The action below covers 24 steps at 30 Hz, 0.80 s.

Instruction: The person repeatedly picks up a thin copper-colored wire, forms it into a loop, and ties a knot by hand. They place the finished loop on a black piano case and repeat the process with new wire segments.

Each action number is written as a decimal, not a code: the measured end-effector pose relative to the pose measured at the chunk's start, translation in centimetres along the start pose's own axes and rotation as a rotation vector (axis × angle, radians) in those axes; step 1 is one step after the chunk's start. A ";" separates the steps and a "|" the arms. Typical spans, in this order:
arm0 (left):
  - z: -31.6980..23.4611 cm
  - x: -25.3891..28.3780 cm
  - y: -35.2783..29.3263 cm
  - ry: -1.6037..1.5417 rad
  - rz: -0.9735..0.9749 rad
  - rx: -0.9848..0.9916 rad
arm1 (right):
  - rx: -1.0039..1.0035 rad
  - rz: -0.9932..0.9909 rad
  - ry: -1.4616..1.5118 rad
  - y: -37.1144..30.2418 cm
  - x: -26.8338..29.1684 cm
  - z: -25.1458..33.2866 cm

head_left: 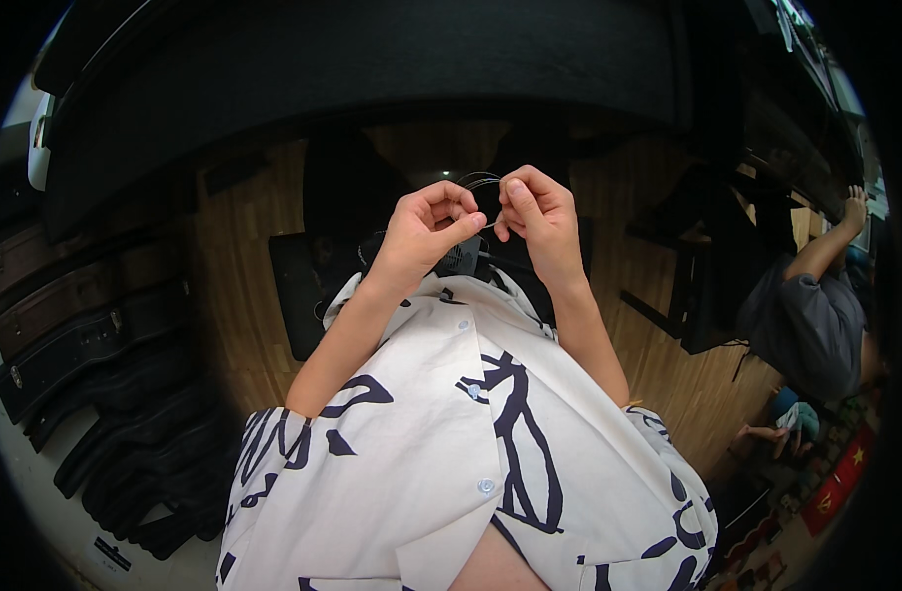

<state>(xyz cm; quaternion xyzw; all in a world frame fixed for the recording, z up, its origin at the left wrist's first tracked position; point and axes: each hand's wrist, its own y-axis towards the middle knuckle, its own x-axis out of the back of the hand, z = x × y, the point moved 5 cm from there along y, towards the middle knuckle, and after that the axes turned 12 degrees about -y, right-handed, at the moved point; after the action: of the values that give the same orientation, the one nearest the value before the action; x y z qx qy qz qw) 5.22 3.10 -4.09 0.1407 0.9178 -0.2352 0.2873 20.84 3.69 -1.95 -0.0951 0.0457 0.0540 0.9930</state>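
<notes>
A thin, pale coiled wire (480, 179) loops up between my two hands in front of my chest. My left hand (426, 236) is closed, its thumb and index fingertips pinched on a fine end of the wire. Just to its right, my right hand (543, 217) grips the coil between thumb and curled fingers. Part of the loop is hidden behind the fingers of the right hand, and the strand is too thin to follow throughout.
A broad black surface (392, 59) spans the far side. Several dark instrument cases (66, 355) line the left. Below lies wooden flooring (244, 295). At right, a person in grey (805, 315) sits by dark furniture, and a red flag (837, 483) hangs farther down.
</notes>
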 end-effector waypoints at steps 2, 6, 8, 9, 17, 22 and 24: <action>0.1 0.3 0.0 -0.039 -0.004 0.008 | 0.020 -0.009 -0.034 0.0 -0.1 0.3; -0.1 0.2 -0.1 -0.010 0.003 -0.067 | 0.057 -0.020 -0.064 0.0 0.2 0.3; -0.1 0.3 -0.2 0.053 0.001 -0.111 | 0.057 -0.024 -0.064 0.1 0.2 0.2; -0.1 0.3 -0.3 0.070 -0.010 -0.113 | 0.057 -0.026 -0.064 0.1 0.2 0.2; -0.3 1.0 -0.3 0.155 -0.081 -0.184 | 0.063 -0.040 -0.165 0.0 -0.4 0.3; -0.7 0.8 -0.7 0.035 -0.118 -0.181 | 0.061 -0.071 -0.091 0.1 0.5 0.5; -0.9 0.8 -0.8 0.043 -0.119 -0.218 | 0.051 -0.063 -0.047 0.1 0.8 0.6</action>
<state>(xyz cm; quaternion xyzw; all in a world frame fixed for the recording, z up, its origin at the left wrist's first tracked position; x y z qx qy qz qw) 3.86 2.95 -3.66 0.0591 0.9506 -0.1474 0.2666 21.66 4.02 -1.46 -0.0698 0.0205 0.0237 0.9971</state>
